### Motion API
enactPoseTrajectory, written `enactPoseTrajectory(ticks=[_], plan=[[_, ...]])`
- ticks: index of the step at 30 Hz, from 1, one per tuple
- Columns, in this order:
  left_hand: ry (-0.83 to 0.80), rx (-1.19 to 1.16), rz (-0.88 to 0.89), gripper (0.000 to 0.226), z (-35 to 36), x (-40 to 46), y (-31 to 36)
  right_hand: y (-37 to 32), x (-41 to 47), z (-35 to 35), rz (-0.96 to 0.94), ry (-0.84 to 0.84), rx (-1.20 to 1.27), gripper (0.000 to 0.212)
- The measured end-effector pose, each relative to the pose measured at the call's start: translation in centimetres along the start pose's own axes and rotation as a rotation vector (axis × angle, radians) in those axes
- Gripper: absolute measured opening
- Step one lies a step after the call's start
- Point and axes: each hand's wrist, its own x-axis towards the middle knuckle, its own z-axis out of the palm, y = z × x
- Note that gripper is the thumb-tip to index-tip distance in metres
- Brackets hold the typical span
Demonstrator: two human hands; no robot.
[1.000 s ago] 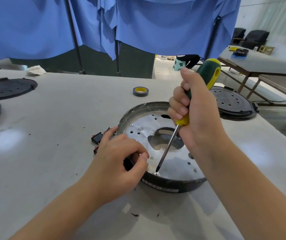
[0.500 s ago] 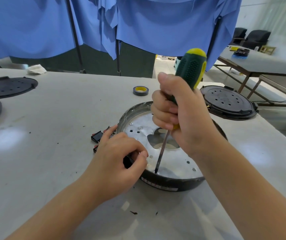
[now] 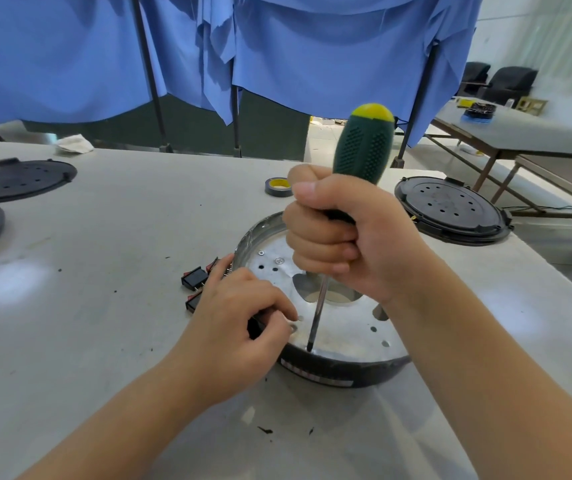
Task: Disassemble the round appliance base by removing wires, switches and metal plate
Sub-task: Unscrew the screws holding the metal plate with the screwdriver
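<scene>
The round appliance base [image 3: 346, 374] lies on the grey table, its black rim around a shiny metal plate [image 3: 346, 323] with holes and a central cutout. My right hand [image 3: 346, 237] grips the green and yellow screwdriver [image 3: 364, 147] nearly upright, its tip set on the plate's near edge. My left hand [image 3: 239, 327] grips the base's left rim, fingers curled over it. Two black and red switches [image 3: 194, 278] lie on the table just left of the base.
A roll of grey and yellow tape [image 3: 277, 186] sits behind the base. A black round lid [image 3: 450, 209] lies to the right, and two more black discs [image 3: 18, 178] lie at the far left. Blue cloth hangs behind the table. Small dark scraps lie near the front.
My right hand has swung the screwdriver handle left and toward me, from a tilt to nearly upright, while the tip stayed on the plate's near edge. My left hand kept its hold.
</scene>
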Motion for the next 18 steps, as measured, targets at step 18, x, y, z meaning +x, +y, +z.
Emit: enactPoseTrajectory(ticks=[18], plan=[[-0.064,0.080,0.017,0.030,-0.5,0.0,0.0,-1.6,0.7,0.4,-0.079,0.233,-0.407,0.016]])
